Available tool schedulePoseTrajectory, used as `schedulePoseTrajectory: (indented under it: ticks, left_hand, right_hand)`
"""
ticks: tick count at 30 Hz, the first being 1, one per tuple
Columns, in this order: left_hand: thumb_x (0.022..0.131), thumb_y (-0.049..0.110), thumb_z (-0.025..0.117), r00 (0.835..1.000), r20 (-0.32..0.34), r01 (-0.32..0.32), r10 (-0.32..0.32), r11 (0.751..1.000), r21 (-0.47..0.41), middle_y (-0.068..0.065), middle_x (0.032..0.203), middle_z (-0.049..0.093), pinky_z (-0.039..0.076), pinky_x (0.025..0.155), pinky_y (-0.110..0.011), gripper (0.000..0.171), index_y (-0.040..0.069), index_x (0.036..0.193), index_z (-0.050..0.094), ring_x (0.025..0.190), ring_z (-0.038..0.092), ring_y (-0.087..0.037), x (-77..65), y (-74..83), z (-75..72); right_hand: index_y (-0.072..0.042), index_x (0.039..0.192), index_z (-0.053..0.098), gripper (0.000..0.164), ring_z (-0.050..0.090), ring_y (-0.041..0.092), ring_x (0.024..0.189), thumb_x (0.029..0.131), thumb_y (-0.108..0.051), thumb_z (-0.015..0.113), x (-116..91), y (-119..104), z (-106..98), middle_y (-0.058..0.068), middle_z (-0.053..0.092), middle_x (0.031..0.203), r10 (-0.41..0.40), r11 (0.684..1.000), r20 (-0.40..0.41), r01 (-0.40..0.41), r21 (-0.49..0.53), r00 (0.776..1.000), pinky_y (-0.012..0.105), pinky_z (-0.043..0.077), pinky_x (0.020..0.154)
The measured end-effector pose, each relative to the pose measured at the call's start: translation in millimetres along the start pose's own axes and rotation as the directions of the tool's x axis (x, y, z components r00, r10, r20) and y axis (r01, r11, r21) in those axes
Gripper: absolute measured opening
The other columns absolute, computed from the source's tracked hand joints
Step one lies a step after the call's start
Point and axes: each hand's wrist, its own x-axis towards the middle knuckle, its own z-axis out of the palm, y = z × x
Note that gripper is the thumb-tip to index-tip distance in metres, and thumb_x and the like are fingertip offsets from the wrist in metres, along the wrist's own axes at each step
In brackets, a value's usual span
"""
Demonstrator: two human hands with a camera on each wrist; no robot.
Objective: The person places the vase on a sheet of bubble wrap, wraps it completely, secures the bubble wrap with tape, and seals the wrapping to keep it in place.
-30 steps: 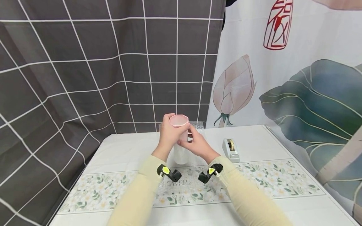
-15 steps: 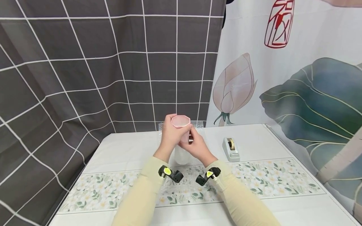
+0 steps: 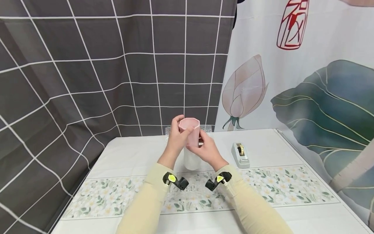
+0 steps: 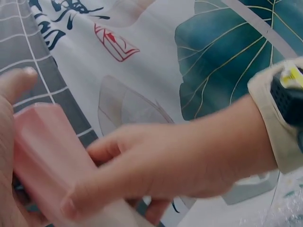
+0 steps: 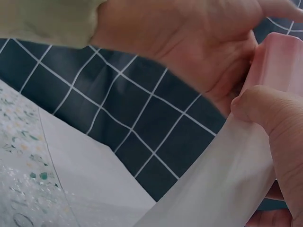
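Observation:
Both hands hold a tall vase (image 3: 193,138) over the table. It is pink at its eight-sided rim and fades to frosted white at its rounded base, which points down and toward me. My left hand (image 3: 176,138) wraps the upper part from the left, a finger along the rim. Lower on the right side, my right hand (image 3: 206,149) grips the vase; in the right wrist view its thumb (image 5: 258,104) presses where pink turns white. The left wrist view shows the pink end of the vase (image 4: 52,151) between the two hands. Some fingers are hidden behind it.
Clear bubble wrap (image 3: 187,195) lies on the white table (image 3: 134,151) beneath the hands, over a floral printed band (image 3: 102,196). A tape dispenser (image 3: 241,156) stands to the right. Behind hang a dark grid curtain (image 3: 131,71) and a white printed curtain (image 3: 251,42).
The vase shifts slightly right in the head view and shows more of its pink side. The left thumb lifts toward the rim, and the right hand spreads a little away from the left.

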Motion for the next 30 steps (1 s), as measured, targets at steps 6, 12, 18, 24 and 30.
schedulePoseTrajectory:
  ticks: [6, 12, 18, 24, 30]
  left_hand:
    - [0.104, 0.039, 0.029, 0.998, 0.063, 0.000, 0.008, 0.993, -0.118, -0.020, 0.148, 0.042, 0.033, 0.114, -0.054, 0.060, 0.005, 0.153, 0.027, 0.137, 0.043, -0.035, -8.2, -23.8, -5.4]
    - [0.106, 0.038, 0.016, 0.996, 0.085, 0.043, -0.028, 0.981, -0.190, -0.024, 0.149, 0.042, 0.034, 0.113, -0.053, 0.058, 0.007, 0.155, 0.023, 0.137, 0.043, -0.039, -19.4, -52.0, -9.1]
    - [0.097, 0.016, 0.029, 0.990, 0.137, 0.056, -0.025, 0.972, -0.227, -0.028, 0.150, 0.039, 0.033, 0.113, -0.053, 0.060, 0.002, 0.155, 0.023, 0.138, 0.040, -0.042, -28.4, -74.1, -7.7]
    - [0.089, 0.002, 0.048, 0.986, 0.163, 0.007, 0.013, 0.992, -0.124, -0.026, 0.153, 0.039, 0.027, 0.118, -0.054, 0.070, 0.000, 0.154, 0.024, 0.144, 0.036, -0.039, -40.8, -79.7, -4.4]
    - [0.084, 0.019, 0.078, 0.996, 0.071, 0.044, -0.054, 0.990, 0.132, -0.016, 0.144, 0.052, 0.043, 0.106, -0.054, 0.086, 0.010, 0.154, 0.030, 0.128, 0.053, -0.034, -42.5, -87.7, 6.1]
  right_hand:
    - [-0.006, 0.134, 0.054, 0.061, 0.067, 0.027, 0.101, 0.083, -0.022, 0.083, 5.3, -5.8, -5.1, 0.014, 0.067, 0.116, 0.009, 1.000, -0.014, -0.009, -0.018, 1.000, 0.042, 0.059, 0.081]
    - [-0.006, 0.137, 0.053, 0.065, 0.067, 0.028, 0.102, 0.083, -0.022, 0.084, 12.0, -9.4, -6.6, 0.014, 0.066, 0.118, 0.002, 1.000, -0.027, -0.002, -0.021, 1.000, 0.045, 0.059, 0.082]
    - [-0.006, 0.137, 0.053, 0.064, 0.068, 0.030, 0.102, 0.083, -0.022, 0.084, 13.5, -12.6, -6.8, 0.015, 0.067, 0.117, 0.002, 1.000, -0.025, -0.002, -0.009, 1.000, 0.046, 0.059, 0.082]
    - [-0.007, 0.136, 0.054, 0.063, 0.067, 0.027, 0.101, 0.082, -0.020, 0.084, 14.6, -12.0, -4.9, 0.013, 0.067, 0.116, -0.021, 1.000, -0.034, 0.021, -0.006, 0.999, 0.045, 0.058, 0.084]
    - [-0.008, 0.133, 0.055, 0.060, 0.067, 0.025, 0.100, 0.083, -0.023, 0.083, 12.4, -12.1, -0.1, 0.011, 0.067, 0.114, -0.012, 1.000, -0.036, 0.011, -0.025, 0.999, 0.043, 0.057, 0.083]
